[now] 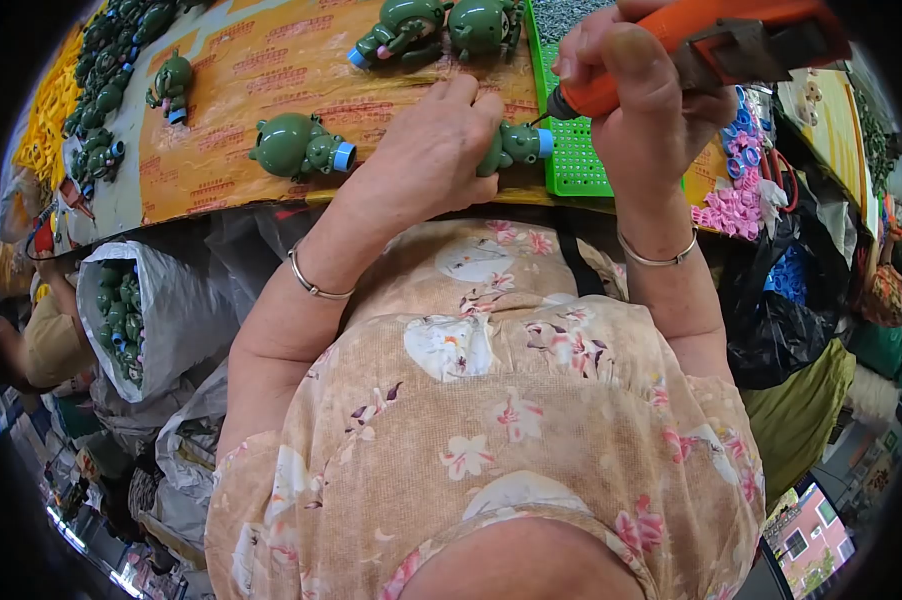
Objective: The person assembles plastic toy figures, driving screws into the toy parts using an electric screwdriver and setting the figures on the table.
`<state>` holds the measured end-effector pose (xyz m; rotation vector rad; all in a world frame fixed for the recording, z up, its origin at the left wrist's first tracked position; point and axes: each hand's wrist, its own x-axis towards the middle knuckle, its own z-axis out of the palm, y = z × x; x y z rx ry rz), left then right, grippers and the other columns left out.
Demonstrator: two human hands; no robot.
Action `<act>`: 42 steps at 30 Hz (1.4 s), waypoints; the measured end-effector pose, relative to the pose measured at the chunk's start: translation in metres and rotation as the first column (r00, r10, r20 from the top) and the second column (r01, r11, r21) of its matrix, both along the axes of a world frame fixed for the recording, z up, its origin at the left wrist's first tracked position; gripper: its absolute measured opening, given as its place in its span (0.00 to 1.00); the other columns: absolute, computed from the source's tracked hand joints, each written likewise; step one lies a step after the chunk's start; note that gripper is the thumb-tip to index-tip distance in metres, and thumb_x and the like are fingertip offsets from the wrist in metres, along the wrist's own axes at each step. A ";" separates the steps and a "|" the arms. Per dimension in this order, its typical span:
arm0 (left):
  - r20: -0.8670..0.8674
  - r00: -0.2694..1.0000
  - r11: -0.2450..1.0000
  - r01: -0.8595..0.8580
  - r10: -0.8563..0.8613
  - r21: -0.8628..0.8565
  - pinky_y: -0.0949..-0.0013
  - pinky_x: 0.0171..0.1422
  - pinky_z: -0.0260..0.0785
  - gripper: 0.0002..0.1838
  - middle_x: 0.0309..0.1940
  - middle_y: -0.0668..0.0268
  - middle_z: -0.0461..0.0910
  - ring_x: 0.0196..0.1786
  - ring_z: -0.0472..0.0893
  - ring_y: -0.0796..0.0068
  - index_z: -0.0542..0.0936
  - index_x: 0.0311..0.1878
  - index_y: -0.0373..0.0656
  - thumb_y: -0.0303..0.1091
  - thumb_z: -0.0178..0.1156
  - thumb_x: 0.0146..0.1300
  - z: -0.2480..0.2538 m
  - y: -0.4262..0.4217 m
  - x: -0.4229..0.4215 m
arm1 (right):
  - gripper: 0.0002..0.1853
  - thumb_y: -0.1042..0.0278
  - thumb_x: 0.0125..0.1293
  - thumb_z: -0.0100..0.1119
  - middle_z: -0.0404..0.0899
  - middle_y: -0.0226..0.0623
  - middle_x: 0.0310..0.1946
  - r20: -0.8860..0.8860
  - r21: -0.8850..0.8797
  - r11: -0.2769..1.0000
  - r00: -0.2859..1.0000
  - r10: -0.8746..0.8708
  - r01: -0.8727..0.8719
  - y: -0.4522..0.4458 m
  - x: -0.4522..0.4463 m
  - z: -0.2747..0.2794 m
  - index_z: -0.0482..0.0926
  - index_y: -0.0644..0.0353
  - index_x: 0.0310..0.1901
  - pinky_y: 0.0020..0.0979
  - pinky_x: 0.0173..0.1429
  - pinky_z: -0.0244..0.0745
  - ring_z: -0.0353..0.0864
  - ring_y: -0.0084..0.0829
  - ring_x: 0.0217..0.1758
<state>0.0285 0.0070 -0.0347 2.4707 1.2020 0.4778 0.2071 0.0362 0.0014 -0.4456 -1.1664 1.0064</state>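
Note:
My left hand (433, 145) is closed around a green toy figure (519, 144) with a light blue end, pressing it to the table; part of the toy is hidden under the fingers. In my right hand (653, 115) is an orange electric screwdriver (661, 45), its fingers wrapped round the body. The thin bit points down and left, close to the held toy; I cannot tell whether it touches. Left of my left hand lies another green toy (289, 146) with a blue end. Two more green toys, one of them (479, 28), lie behind the hand.
A green plastic basket (579, 172) stands at the right, with small grey screws (563, 14) behind. One toy (171, 85) and a heap of toys (101, 90) lie left. A white sack (176, 330) of green parts hangs below. Pink parts (729, 212) lie right. Another person's arm (59, 335) shows far left.

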 end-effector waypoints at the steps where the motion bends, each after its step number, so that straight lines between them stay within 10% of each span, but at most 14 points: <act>1: -0.003 1.000 1.000 0.000 0.000 -0.004 0.50 0.53 0.76 0.26 0.46 0.49 0.75 0.52 0.78 0.45 0.74 0.46 0.33 0.29 0.75 0.45 0.001 0.000 0.000 | 0.20 0.69 0.68 0.73 0.80 0.33 0.31 0.021 -0.008 1.000 1.000 -0.015 0.015 0.000 0.001 -0.001 0.74 0.63 0.56 0.26 0.30 0.73 0.76 0.21 0.26; 9: 0.029 1.000 1.000 0.001 -0.002 0.027 0.51 0.54 0.76 0.28 0.46 0.48 0.75 0.54 0.78 0.45 0.74 0.47 0.34 0.31 0.79 0.45 -0.004 -0.001 0.001 | 0.19 0.77 0.67 0.72 0.82 0.32 0.35 0.066 -0.039 0.993 0.992 -0.105 0.107 0.002 0.000 -0.022 0.75 0.62 0.56 0.27 0.35 0.77 0.80 0.21 0.31; 12: 0.041 0.999 0.997 0.011 -0.014 0.075 0.51 0.54 0.76 0.29 0.46 0.48 0.74 0.53 0.78 0.45 0.74 0.48 0.34 0.32 0.79 0.46 -0.006 -0.002 0.002 | 0.23 0.77 0.65 0.73 0.81 0.31 0.36 -0.187 -0.086 0.995 0.982 0.025 -0.041 -0.010 -0.017 -0.016 0.73 0.61 0.58 0.27 0.39 0.78 0.81 0.22 0.34; 17: 0.036 0.999 0.988 0.016 -0.011 -0.151 0.49 0.56 0.72 0.30 0.49 0.47 0.72 0.53 0.77 0.41 0.71 0.53 0.35 0.31 0.76 0.49 0.009 -0.005 -0.003 | 0.23 0.64 0.70 0.72 0.78 0.32 0.31 -0.017 -0.117 0.987 0.994 -0.111 0.109 -0.009 0.021 0.007 0.71 0.61 0.58 0.27 0.36 0.76 0.79 0.25 0.30; 19: 0.050 0.998 0.980 0.038 -0.029 -0.196 0.49 0.57 0.71 0.31 0.50 0.48 0.71 0.54 0.76 0.40 0.70 0.55 0.36 0.30 0.75 0.51 0.010 -0.006 -0.005 | 0.20 0.60 0.72 0.70 0.77 0.33 0.29 0.057 0.145 0.983 0.991 -0.123 0.113 0.012 0.046 0.000 0.74 0.61 0.55 0.28 0.33 0.75 0.79 0.25 0.29; 42: 0.099 0.995 0.991 0.013 0.000 -0.132 0.50 0.52 0.71 0.27 0.45 0.51 0.72 0.50 0.77 0.43 0.73 0.51 0.37 0.32 0.75 0.50 0.002 -0.009 -0.002 | 0.13 0.68 0.71 0.67 0.81 0.38 0.27 0.243 0.095 0.964 0.933 -0.265 0.249 0.008 0.064 -0.029 0.78 0.68 0.47 0.33 0.37 0.79 0.81 0.31 0.29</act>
